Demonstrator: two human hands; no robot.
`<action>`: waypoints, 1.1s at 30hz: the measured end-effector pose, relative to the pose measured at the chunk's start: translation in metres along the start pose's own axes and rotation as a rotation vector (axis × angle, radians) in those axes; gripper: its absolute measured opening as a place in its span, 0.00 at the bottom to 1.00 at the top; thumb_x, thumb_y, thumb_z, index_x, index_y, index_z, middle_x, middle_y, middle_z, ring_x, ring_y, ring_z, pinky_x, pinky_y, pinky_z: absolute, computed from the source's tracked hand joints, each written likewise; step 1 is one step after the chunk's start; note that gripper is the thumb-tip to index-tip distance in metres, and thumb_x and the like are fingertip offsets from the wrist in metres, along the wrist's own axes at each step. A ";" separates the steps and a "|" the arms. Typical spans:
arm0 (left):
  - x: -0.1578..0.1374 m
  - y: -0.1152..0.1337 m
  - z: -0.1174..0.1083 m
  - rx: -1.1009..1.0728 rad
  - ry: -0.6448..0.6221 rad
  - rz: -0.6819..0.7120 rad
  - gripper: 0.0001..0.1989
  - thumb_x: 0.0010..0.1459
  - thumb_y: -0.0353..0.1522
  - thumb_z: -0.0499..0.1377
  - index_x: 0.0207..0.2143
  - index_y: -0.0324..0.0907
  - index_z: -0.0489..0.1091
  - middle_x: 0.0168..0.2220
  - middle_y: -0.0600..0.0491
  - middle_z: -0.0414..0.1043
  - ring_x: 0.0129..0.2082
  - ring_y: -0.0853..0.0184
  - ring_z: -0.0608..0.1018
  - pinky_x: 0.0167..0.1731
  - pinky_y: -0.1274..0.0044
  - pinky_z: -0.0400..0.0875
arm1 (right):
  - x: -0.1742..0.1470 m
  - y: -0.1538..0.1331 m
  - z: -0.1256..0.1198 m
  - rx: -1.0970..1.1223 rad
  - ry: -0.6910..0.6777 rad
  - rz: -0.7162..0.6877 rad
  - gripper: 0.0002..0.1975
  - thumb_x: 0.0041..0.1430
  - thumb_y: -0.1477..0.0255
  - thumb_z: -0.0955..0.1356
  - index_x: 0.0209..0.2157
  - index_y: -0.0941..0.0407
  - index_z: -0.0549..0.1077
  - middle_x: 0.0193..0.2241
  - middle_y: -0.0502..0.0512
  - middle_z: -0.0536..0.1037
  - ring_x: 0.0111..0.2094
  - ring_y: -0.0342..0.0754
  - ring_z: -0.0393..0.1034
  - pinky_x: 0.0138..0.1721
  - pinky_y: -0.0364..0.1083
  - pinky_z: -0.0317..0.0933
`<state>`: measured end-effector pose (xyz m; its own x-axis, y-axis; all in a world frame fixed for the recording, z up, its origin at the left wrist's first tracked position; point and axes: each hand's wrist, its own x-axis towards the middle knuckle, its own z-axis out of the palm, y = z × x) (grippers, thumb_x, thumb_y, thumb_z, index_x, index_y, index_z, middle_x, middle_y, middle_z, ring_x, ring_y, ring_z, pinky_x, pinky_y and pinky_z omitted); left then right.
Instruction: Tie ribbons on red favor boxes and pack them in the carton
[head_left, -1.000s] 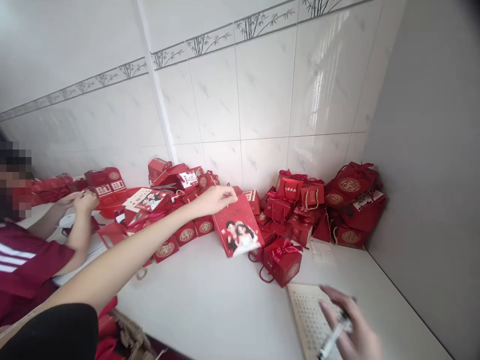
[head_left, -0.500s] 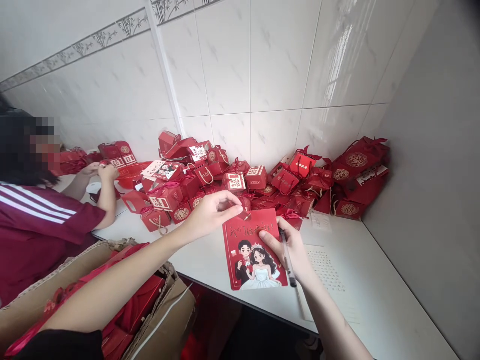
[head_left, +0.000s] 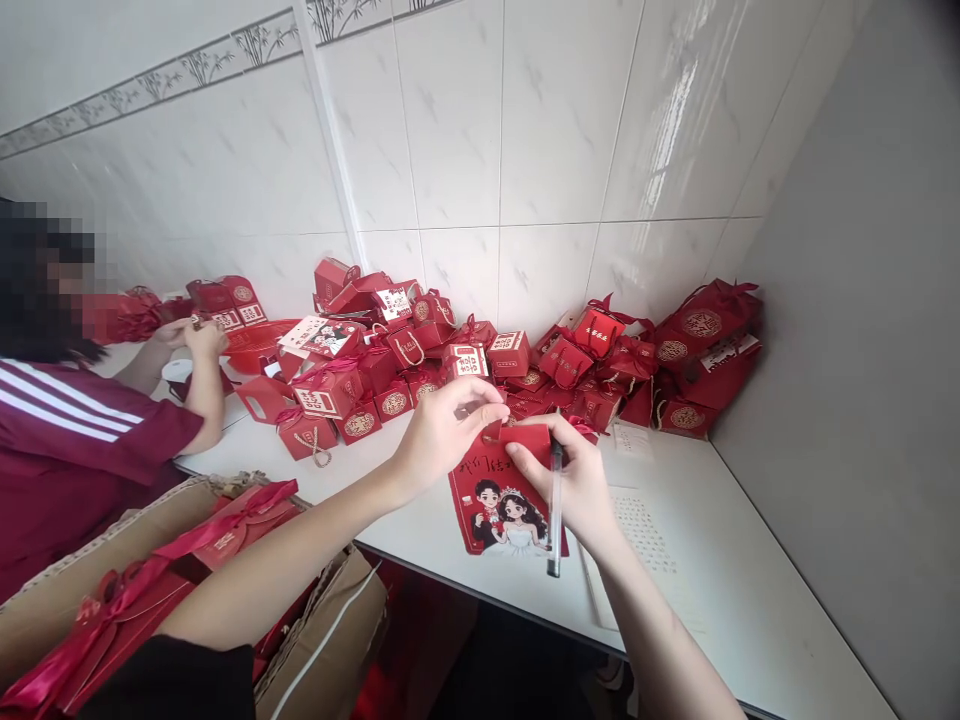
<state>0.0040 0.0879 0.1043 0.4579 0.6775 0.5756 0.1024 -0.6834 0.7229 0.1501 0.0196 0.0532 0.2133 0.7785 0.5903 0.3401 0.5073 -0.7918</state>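
A red envelope (head_left: 495, 535) printed with a cartoon bride and groom is held upright over the table, its top flap (head_left: 529, 437) folded toward me. My right hand (head_left: 577, 480) grips it by the upper right side, thumb in front. A clear pen with black ends (head_left: 555, 515) is tucked in that same hand and hangs down across the envelope. My left hand (head_left: 450, 435) pinches thumb and forefinger together at the flap's left corner; exactly what lies between the fingertips is partly hidden.
Red gift boxes (head_left: 360, 422) are heaped along the wall. A notebook with handwriting (head_left: 649, 545) lies on the white table (head_left: 780, 600), right. A cardboard box (head_left: 337, 620) of red boxes stands under my left arm. Another person in a maroon shirt (head_left: 90, 440) works at the left.
The envelope's flap has folded down toward me. My left hand has moved slightly right to the flap, and the pen in my right hand has swung more upright.
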 end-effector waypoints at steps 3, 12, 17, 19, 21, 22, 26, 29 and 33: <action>-0.006 0.003 0.001 0.030 0.005 0.006 0.09 0.57 0.34 0.55 0.39 0.42 0.72 0.36 0.53 0.76 0.35 0.69 0.78 0.37 0.79 0.73 | 0.003 -0.006 0.003 -0.005 0.048 0.016 0.08 0.53 0.65 0.68 0.32 0.56 0.70 0.27 0.49 0.73 0.26 0.45 0.66 0.27 0.41 0.62; -0.021 0.011 -0.007 0.154 -0.075 0.237 0.22 0.55 0.26 0.52 0.53 0.41 0.65 0.49 0.48 0.70 0.48 0.64 0.72 0.48 0.73 0.71 | 0.008 -0.018 -0.001 0.062 0.062 -0.022 0.07 0.49 0.68 0.71 0.29 0.55 0.70 0.24 0.48 0.73 0.23 0.43 0.65 0.24 0.40 0.62; -0.024 0.012 -0.003 0.161 -0.079 0.283 0.23 0.56 0.25 0.51 0.55 0.42 0.62 0.49 0.48 0.69 0.45 0.66 0.73 0.47 0.72 0.71 | 0.011 -0.024 -0.001 0.054 0.058 0.010 0.08 0.48 0.68 0.71 0.25 0.56 0.69 0.21 0.46 0.70 0.22 0.42 0.64 0.23 0.39 0.60; -0.023 0.012 -0.002 0.144 -0.084 0.250 0.22 0.57 0.25 0.51 0.55 0.42 0.62 0.50 0.48 0.68 0.46 0.66 0.72 0.48 0.72 0.70 | 0.011 -0.024 -0.001 0.058 0.059 0.035 0.10 0.48 0.67 0.71 0.24 0.56 0.68 0.20 0.46 0.69 0.21 0.42 0.62 0.22 0.39 0.59; -0.022 0.012 -0.004 0.088 -0.100 0.179 0.23 0.57 0.27 0.52 0.56 0.44 0.59 0.53 0.48 0.65 0.49 0.64 0.71 0.50 0.71 0.68 | 0.011 -0.022 -0.002 0.079 0.063 0.056 0.11 0.48 0.65 0.71 0.23 0.56 0.68 0.20 0.47 0.69 0.20 0.42 0.62 0.21 0.40 0.58; -0.022 0.010 -0.006 0.033 -0.111 0.133 0.25 0.57 0.29 0.52 0.58 0.45 0.55 0.55 0.47 0.63 0.50 0.63 0.70 0.51 0.70 0.67 | 0.012 -0.020 -0.003 0.094 0.082 0.070 0.11 0.48 0.65 0.71 0.23 0.56 0.68 0.20 0.47 0.69 0.21 0.42 0.62 0.21 0.40 0.58; -0.024 0.000 -0.016 -0.216 -0.205 -0.114 0.37 0.54 0.36 0.57 0.62 0.49 0.41 0.57 0.45 0.59 0.49 0.62 0.71 0.47 0.69 0.69 | 0.020 -0.003 -0.005 0.264 0.311 0.195 0.13 0.45 0.64 0.73 0.25 0.56 0.67 0.22 0.48 0.71 0.23 0.44 0.65 0.22 0.41 0.60; -0.026 -0.008 -0.021 -0.294 -0.375 -0.372 0.35 0.50 0.38 0.60 0.59 0.45 0.50 0.51 0.44 0.66 0.46 0.60 0.73 0.43 0.70 0.71 | 0.028 0.013 -0.002 0.484 0.364 0.354 0.15 0.44 0.62 0.73 0.27 0.55 0.66 0.23 0.49 0.72 0.24 0.48 0.68 0.24 0.44 0.64; -0.022 -0.011 -0.027 -0.546 -0.329 -0.749 0.22 0.50 0.38 0.58 0.47 0.41 0.63 0.38 0.49 0.74 0.34 0.65 0.77 0.31 0.76 0.72 | 0.032 0.035 0.007 0.668 0.162 0.562 0.18 0.44 0.58 0.71 0.33 0.55 0.69 0.30 0.54 0.76 0.32 0.54 0.72 0.30 0.49 0.68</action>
<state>-0.0307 0.0876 0.0939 0.6730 0.7177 -0.1787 0.0822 0.1675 0.9824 0.1623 0.0653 0.0432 0.3319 0.9413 0.0617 -0.4488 0.2151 -0.8673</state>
